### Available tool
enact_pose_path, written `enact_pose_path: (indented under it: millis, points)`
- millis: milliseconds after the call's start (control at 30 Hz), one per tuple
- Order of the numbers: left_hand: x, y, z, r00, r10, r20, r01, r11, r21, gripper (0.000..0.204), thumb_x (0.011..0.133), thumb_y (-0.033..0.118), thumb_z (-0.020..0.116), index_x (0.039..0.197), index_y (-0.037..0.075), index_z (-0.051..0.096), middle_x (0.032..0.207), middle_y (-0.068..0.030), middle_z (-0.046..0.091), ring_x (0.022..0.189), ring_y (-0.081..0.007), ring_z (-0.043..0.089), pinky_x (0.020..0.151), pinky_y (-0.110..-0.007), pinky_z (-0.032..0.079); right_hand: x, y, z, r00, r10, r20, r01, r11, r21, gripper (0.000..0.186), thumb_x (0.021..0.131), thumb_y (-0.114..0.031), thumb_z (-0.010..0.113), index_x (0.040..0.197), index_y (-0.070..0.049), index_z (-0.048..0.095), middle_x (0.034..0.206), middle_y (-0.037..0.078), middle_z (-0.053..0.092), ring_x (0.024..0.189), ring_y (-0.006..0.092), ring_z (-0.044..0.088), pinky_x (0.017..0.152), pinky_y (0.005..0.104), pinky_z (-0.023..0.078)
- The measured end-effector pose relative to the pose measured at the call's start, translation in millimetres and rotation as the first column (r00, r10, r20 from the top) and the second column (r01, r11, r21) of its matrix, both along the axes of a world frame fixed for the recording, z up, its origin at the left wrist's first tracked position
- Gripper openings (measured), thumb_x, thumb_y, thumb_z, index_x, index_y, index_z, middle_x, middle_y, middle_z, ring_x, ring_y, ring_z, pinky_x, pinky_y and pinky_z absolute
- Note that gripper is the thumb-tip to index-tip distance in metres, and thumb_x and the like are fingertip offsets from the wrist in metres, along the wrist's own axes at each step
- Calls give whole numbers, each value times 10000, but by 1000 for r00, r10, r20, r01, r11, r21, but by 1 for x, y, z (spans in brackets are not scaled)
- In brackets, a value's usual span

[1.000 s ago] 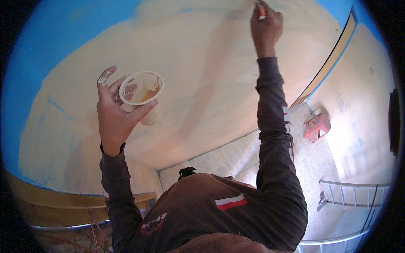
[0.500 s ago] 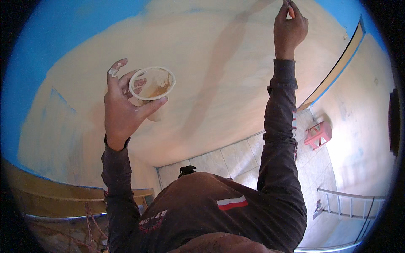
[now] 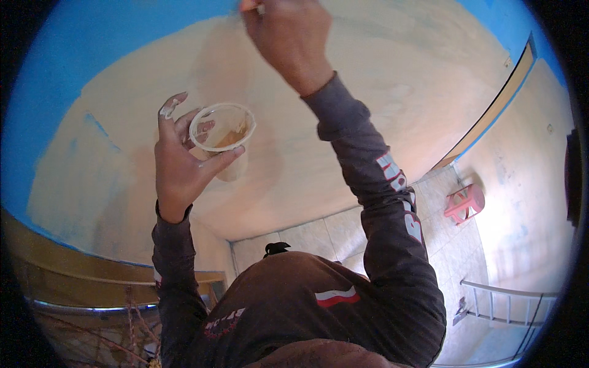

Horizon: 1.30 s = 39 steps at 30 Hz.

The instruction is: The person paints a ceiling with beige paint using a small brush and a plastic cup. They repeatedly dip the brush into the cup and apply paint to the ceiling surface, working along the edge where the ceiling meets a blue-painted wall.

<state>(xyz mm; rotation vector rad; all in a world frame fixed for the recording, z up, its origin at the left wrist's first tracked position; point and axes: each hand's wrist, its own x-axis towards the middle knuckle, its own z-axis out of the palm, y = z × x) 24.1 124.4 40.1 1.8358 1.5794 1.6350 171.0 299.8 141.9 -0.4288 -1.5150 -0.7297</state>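
My left hand (image 3: 178, 165) grips a clear plastic cup (image 3: 222, 127) with a pale rim and some cream paint smeared inside; cream paint also marks my fingers. My right hand (image 3: 287, 40) is raised to the top edge of the view, closed on a small tool (image 3: 260, 8) that is mostly hidden by the fingers and blurred. It is against or just off the wall (image 3: 380, 80), near where cream paint meets blue paint (image 3: 110, 43). Whether the tool touches the wall I cannot tell.
A door frame (image 3: 494, 107) runs down the right side. A pink plastic stool (image 3: 468, 199) stands on the tiled floor (image 3: 310, 235). An aluminium ladder (image 3: 500, 289) is at lower right. A brown ledge (image 3: 80, 270) and ropes (image 3: 135, 325) are at lower left.
My right hand, still closed on the tool, has swung from the upper right leftward to the top middle. My left hand with the cup shifted right, then slightly down.
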Motion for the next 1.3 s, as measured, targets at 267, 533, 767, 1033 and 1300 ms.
enact_pose_path:
  millis: [267,533,767,1033,1300]
  points:
    - [-3,2,-6,999,42,-6,-42,999,23,1017,697,92,934,1477,38,284,1264,-255,645,1150,-290,671,993,-403,561,-56,-23,9,936,341,90,-345,938,40,164,917,-174,684,938,-12,676,737,123,615,793,269,595,627,381,526]
    - [-9,-2,-10,993,41,114,-38,999,-33,1006,690,12,902,1500,115,315,1315,-201,617,1181,-293,632,1023,-466,527,-16,47,23,789,613,43,-598,782,-179,234,988,-165,641,1111,3,747,1007,147,768,704,186,629,624,314,526]
    - [-17,-2,-13,1000,28,8,-28,1000,-6,1006,704,58,920,1487,50,288,1257,-249,639,1156,-287,667,987,-415,576,137,108,27,759,622,-194,-648,691,-320,320,1037,-278,629,1136,6,740,918,84,778,739,115,697,623,242,539]
    - [-20,-2,-21,1000,-21,8,21,1000,2,1035,691,90,940,1489,47,283,1273,-266,624,1170,-306,661,1004,-425,565,268,116,24,860,315,-401,-484,751,-449,341,1008,-349,674,1115,-34,749,824,-9,741,516,-2,354,446,197,276]
    - [-11,-10,-22,999,-35,34,35,999,-3,1046,677,96,950,1484,51,287,1262,-257,629,1167,-297,663,997,-410,564,321,115,25,950,159,-269,-216,956,-197,301,972,-327,715,1068,-51,788,895,-3,779,788,100,685,722,237,516]
